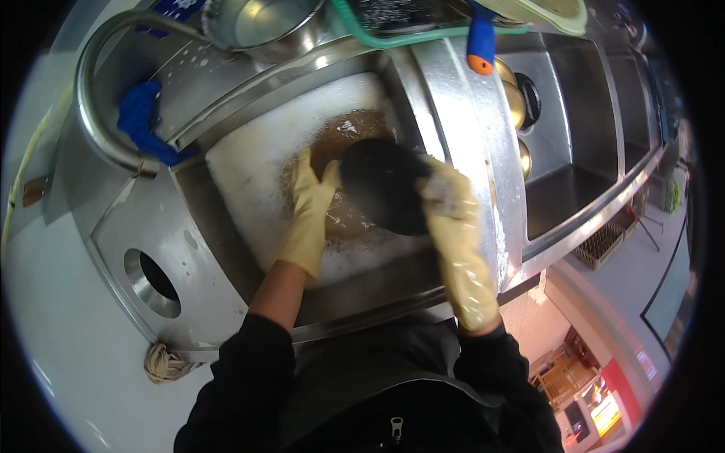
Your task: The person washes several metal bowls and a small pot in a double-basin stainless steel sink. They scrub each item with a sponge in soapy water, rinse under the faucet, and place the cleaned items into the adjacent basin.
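Both my hands wear yellow rubber gloves over a steel sink basin (226, 255) that holds brown water (354, 133) with white suds. My right hand (453, 198) grips a dark round vessel (385, 184) by its right side, above the water; the vessel is blurred, so its exact kind is unclear. My left hand (315, 189) is at the water's surface just left of the vessel, thumb and fingers spread, with nothing seen in its grasp. Some fingertips of the right hand are hidden or blurred.
A curved steel faucet pipe (90, 107) and a blue cloth (139, 119) are at the left. Behind the basin stand a metal pot (266, 22) and a green-rimmed tray (374, 42). A blue handle with an orange end (481, 45) overhangs the divider. Gold-coloured bowls (512, 105) lie in the right basin.
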`<state>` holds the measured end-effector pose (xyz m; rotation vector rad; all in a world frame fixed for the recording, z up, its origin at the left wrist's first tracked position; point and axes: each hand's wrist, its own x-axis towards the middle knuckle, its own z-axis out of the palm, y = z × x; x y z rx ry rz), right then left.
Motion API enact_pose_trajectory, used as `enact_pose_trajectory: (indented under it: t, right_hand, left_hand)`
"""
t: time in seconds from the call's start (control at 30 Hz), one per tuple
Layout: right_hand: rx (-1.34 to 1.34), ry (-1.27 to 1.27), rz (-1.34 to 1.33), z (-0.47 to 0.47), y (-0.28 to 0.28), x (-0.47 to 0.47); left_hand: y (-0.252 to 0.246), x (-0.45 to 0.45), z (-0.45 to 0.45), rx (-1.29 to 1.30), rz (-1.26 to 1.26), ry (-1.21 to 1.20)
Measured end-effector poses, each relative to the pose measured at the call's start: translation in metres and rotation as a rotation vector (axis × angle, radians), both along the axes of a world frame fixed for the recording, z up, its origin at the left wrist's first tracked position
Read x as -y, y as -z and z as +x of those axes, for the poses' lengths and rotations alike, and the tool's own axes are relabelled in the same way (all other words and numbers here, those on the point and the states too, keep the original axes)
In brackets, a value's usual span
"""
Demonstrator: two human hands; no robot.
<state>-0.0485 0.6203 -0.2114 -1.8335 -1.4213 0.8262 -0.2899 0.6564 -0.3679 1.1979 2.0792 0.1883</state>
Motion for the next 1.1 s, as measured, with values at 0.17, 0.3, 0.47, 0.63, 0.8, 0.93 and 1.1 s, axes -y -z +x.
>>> enact_pose_trajectory:
  t: [0.17,0.3,0.47,0.63,0.8,0.93,1.1]
  right_hand:
    - [-0.31,0.717,0.25,0.135,-0.03,-0.013]
    - [-0.479,0.99,0.233,0.226,-0.008,-0.019]
    - [-0.769,1.157,0.153,0.24,0.022,-0.02]
    - [-0.517,0.931,0.279,0.121,-0.004,0.008]
    - [-0.652,0.452,-0.253,-0.007,0.013,0.027]
    - [-0.954,0.183,-0.236,-0.093,0.11,0.014]
    - [-0.71,-0.121,-0.425,-0.133,0.2,0.004]
  left_hand:
    - [0.0,-0.027,0.022,0.033,-0.354,0.143]
    - [0.011,-0.021,0.033,0.022,-0.381,0.184]
    - [0.057,-0.002,0.023,0.26,-0.415,-0.125]
    - [0.08,0.01,0.023,0.411,-0.473,-0.43]
    - [0.055,0.013,0.026,0.62,-0.275,-0.65]
    - [0.048,0.024,0.018,0.7,-0.172,-0.631]
    - [0.06,0.057,-0.02,0.886,-0.008,-0.741]
